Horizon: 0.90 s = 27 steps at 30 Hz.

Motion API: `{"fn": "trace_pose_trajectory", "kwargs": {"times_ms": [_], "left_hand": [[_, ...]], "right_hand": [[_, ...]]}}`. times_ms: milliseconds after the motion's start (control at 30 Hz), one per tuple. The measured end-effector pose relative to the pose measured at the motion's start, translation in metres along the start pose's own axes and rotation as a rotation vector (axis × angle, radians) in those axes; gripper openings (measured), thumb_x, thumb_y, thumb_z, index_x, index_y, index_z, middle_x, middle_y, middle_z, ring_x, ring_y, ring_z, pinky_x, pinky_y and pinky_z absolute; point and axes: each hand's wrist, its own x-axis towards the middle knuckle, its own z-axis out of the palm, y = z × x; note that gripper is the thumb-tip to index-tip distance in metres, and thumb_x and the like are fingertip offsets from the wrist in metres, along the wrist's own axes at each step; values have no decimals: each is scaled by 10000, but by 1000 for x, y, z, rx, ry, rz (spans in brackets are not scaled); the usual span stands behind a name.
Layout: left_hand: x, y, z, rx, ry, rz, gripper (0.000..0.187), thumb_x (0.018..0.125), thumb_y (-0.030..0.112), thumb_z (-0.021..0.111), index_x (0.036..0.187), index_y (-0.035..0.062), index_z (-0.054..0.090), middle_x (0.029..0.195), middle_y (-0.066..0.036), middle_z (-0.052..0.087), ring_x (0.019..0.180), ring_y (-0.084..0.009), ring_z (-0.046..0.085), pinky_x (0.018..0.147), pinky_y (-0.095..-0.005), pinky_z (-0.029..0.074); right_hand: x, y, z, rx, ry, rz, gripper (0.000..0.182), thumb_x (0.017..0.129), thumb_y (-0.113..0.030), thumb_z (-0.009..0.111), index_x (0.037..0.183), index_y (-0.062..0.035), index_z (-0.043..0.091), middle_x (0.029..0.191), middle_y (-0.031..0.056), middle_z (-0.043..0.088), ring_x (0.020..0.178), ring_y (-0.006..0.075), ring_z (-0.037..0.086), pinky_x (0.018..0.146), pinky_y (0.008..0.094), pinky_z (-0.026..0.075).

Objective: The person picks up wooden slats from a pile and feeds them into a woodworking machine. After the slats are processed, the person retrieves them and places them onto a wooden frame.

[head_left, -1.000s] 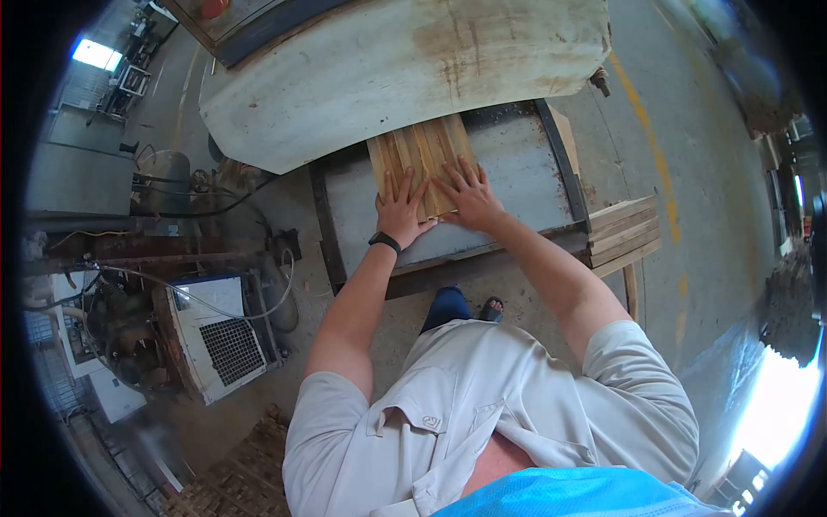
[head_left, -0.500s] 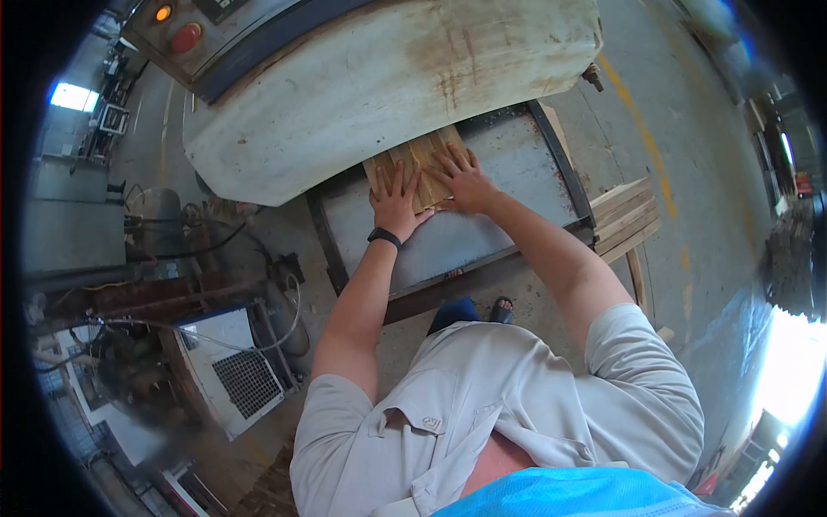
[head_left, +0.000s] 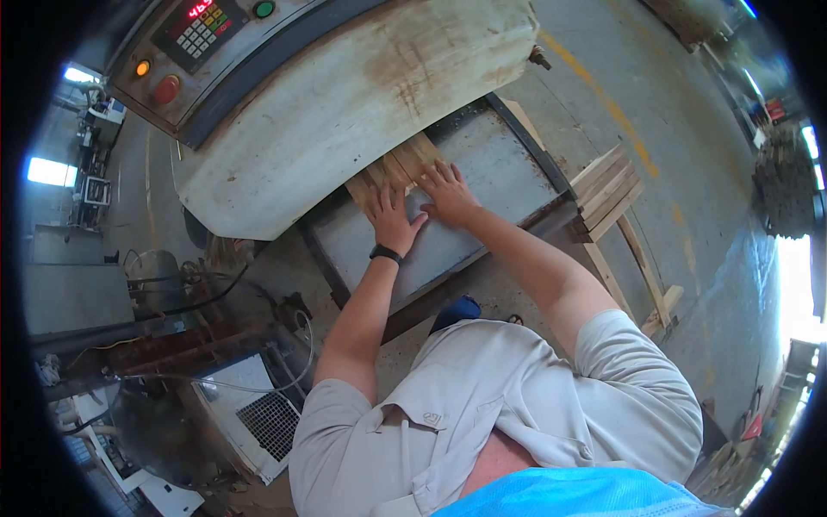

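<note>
Several wooden strips lie side by side on a flat metal table, their far ends hidden beneath the pale machine hood. My left hand rests with fingers spread on the near left end of the strips. A dark band circles that wrist. Beside it, my right hand lies with its fingers stretched over the near right end. Neither hand is wrapped around anything.
Above left, a control panel carries a keypad, a red button and a lit orange lamp. Stacked boards stand on a wooden support right of the table. A white box with a grille sits lower left.
The strips have slid farther under the hood, and less of them shows. Both hands have moved along with them. My view has shifted, bringing the keypad into sight.
</note>
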Motion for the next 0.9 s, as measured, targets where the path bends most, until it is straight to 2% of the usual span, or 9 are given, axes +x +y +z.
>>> {"fn": "trace_pose_trajectory", "kwargs": {"times_ms": [167,267,367,467,500,633,700,767,900], "left_hand": [[-54,39,20,-301,119,27,738,800,292,817,1423,70,490,1492,-238,400,1380,-454,354,1156,-537,300],[-89,60,56,-460,124,25,695,824,265,798,1411,50,492,1451,-253,441,1360,-440,384,1142,-540,314],[-124,109,45,-542,-27,84,604,867,248,757,1381,39,519,1429,-231,473,1344,-411,413,1135,-510,333],[-161,160,45,-582,-108,266,510,890,224,724,1337,35,566,1356,-198,545,1284,-383,487,1108,-468,383],[-172,178,38,-640,-245,283,497,882,213,726,1320,33,577,1333,-198,561,1266,-379,504,1099,-461,396],[-214,242,61,-759,-530,395,447,893,189,723,1287,15,605,1228,-172,636,1143,-332,604,1012,-409,483],[-232,274,68,-798,-639,443,447,899,186,721,1294,14,602,1205,-167,650,1107,-320,627,986,-401,503],[-248,307,74,-774,-713,492,447,903,183,724,1298,14,602,1165,-154,671,1039,-293,660,932,-385,533],[-268,359,80,-727,-849,589,448,903,189,726,1298,17,605,1177,-152,671,1038,-290,662,924,-380,540]], "right_hand": [[-94,50,-1,101,213,75,585,903,-292,700,1438,-145,516,1539,139,419,1436,376,359,1179,504,314],[-182,84,8,126,376,215,525,902,-237,696,1391,-122,544,1486,144,467,1362,379,443,1131,482,383],[-307,94,16,140,516,460,486,898,-197,694,1357,-102,566,1437,150,506,1324,372,480,1119,466,403],[-459,92,55,185,421,820,452,900,-207,688,1323,-80,591,1352,175,568,1289,384,514,1098,459,427],[-514,84,73,244,358,956,442,903,-226,684,1309,-72,602,1322,187,586,1270,390,531,1087,461,438],[-738,27,165,469,-93,1519,518,878,-375,672,1237,-1,658,1269,267,644,1182,426,611,1007,489,498],[-841,-26,225,459,-137,1642,445,882,-365,653,1105,15,718,1155,255,697,1106,422,655,970,484,524],[-910,-81,263,474,-387,1638,394,888,-353,633,1025,-5,756,1119,240,711,1093,402,665,957,477,525],[-954,-164,298,702,-436,1690,497,894,-431,648,1084,19,742,1182,249,693,1145,422,637,967,471,518]]}}
